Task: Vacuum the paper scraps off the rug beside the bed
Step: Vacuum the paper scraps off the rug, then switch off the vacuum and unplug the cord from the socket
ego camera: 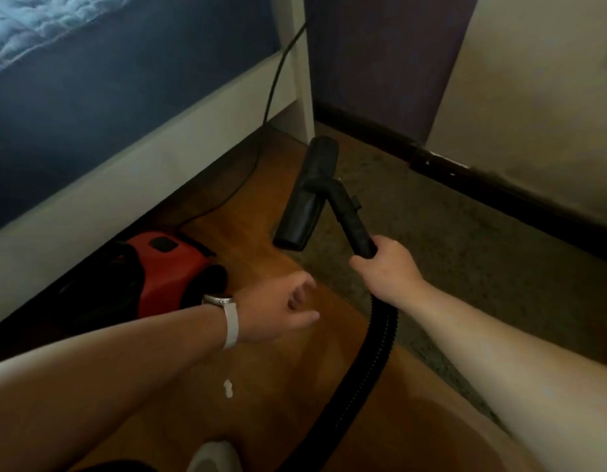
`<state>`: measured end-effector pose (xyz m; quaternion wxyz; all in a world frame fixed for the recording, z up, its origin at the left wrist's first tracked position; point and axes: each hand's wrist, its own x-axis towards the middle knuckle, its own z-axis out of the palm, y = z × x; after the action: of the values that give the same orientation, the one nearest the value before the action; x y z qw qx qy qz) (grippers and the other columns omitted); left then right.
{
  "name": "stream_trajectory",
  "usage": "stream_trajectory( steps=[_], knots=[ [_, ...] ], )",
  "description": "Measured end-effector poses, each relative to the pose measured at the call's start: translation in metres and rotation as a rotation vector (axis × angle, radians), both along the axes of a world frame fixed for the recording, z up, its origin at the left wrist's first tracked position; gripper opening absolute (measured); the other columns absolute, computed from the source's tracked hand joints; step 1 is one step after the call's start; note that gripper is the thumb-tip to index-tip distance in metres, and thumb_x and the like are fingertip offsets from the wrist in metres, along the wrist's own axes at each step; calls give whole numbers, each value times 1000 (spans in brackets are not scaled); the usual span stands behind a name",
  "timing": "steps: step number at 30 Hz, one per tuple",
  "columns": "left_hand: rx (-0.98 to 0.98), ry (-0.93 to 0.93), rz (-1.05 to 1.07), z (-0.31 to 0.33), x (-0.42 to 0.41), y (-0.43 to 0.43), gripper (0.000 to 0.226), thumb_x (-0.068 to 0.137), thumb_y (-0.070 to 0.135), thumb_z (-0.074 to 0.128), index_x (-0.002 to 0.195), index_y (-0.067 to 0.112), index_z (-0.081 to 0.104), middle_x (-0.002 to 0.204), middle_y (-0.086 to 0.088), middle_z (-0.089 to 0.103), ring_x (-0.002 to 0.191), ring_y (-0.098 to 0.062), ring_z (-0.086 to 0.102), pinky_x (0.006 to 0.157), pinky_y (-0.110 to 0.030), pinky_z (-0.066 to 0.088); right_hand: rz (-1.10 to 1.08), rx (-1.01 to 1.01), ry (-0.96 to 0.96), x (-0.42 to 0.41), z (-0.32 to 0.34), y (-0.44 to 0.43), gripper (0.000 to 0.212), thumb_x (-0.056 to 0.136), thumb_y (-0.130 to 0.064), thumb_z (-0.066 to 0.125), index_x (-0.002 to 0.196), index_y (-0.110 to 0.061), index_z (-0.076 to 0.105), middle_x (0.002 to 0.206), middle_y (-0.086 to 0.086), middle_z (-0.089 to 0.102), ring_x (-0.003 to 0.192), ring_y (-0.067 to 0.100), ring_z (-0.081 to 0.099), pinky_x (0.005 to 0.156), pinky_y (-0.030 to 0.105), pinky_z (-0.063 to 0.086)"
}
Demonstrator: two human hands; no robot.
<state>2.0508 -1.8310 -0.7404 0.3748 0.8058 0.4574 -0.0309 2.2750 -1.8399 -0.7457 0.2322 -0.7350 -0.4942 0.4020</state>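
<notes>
My right hand point(388, 264) has its grip closed around the black vacuum tube point(351, 221), with the floor nozzle point(307, 195) just ahead of it, lying across the edge where the grey rug point(448, 240) meets the brown floor point(295, 386), and the ribbed hose point(377, 349) trailing back beneath my wrist. My left hand point(278, 310), a pale watch point(225, 316) on its wrist, hangs empty with a loose, open grip over the floor, the red vacuum cleaner point(166, 267) just to its left by the bed point(91, 148). One white paper scrap point(228, 388) lies on the floor below my left wrist, off the rug
</notes>
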Motion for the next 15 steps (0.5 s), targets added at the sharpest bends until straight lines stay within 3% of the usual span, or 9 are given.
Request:
stream_trajectory(
  steps=[2,7,10,15],
  knots=[
    [139,107,10,6,-29,13,48,91,46,67,133,29,51,108,14,58,100,-5,60,84,-26,53,-8,-29,-19,-8,-7,-3,16,89,-31,66,101,-25,57,84,0,62,69,16,63,54,28,46],
    [338,358,-60,27,-110,40,36,95,45,58,126,27,57,114,9,58,101,-13,60,81,-29,52,15,-40,-107,-24,-5,-3,14,88,-28,68,94,-25,55,79,1,61,67,17,61,52,27,42],
    [380,386,-16,46,-148,65,36,94,45,59,124,24,59,112,6,58,98,-14,59,81,-33,51,35,-7,-119,-38,3,2,17,88,-26,68,99,-24,56,77,2,61,66,17,60,51,27,40],
    [351,625,-33,55,-199,100,53,87,62,56,128,27,55,108,4,55,94,-18,56,81,-39,51,74,0,-120,-75,10,12,16,88,-24,69,100,-22,59,78,1,62,66,15,60,52,28,41]
  ],
)
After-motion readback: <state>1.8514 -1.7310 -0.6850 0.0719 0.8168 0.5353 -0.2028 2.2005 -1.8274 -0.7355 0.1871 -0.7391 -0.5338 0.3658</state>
